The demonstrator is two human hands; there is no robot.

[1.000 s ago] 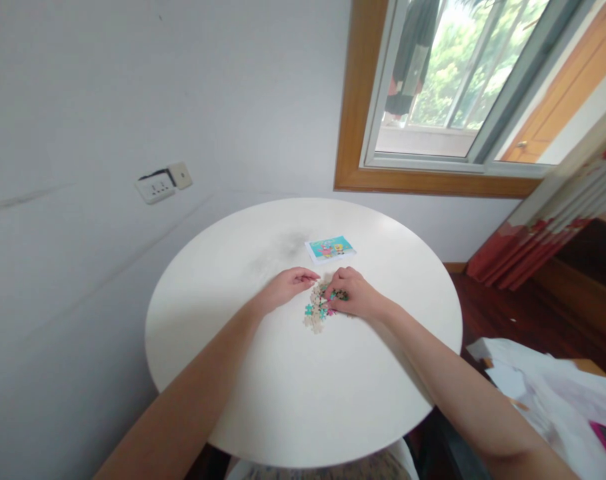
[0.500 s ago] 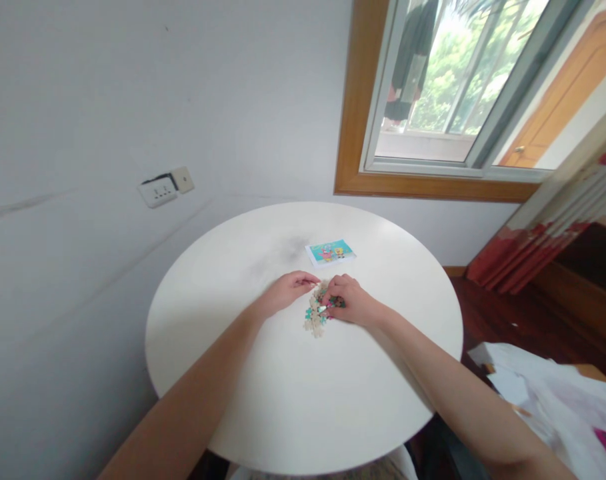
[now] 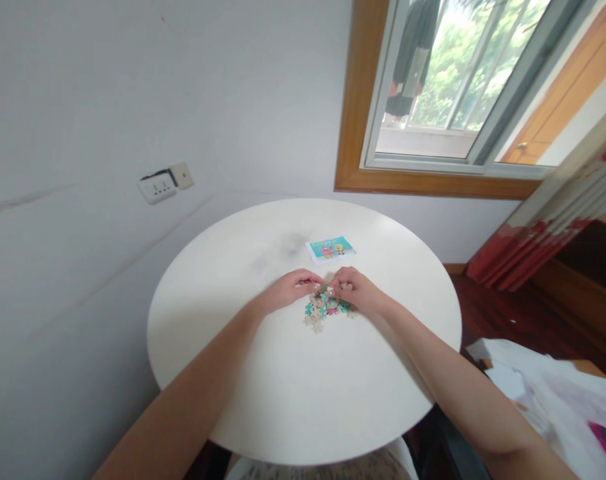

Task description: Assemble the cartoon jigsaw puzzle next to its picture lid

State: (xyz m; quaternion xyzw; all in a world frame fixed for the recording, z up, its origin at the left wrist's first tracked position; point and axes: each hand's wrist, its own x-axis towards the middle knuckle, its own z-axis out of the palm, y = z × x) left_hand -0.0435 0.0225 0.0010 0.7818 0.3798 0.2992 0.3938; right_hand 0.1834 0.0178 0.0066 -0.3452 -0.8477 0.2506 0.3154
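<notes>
A small heap of jigsaw pieces (image 3: 324, 311), teal, pink and beige, lies near the middle of the round white table (image 3: 303, 393). Both hands hover at the far edge of the heap with fingertips nearly meeting. My left hand (image 3: 287, 289) is pinched, fingers curled toward the pile. My right hand (image 3: 357, 289) is also pinched, thumb and forefinger pressed together on what looks like a puzzle piece, too small to make out clearly. A small picture card (image 3: 331, 248) with cartoon figures lies just beyond the hands.
The table stands against a white wall with a socket plate (image 3: 163, 182). A wood-framed window (image 3: 433, 100) is at the back right, a red patterned curtain (image 3: 547, 227) beside it. White cloth or paper (image 3: 547, 393) lies low on the right.
My right hand lifted off the pile and moved up and back, uncovering more teal and pink pieces. The fingertips of both hands came together above the heap's far edge.
</notes>
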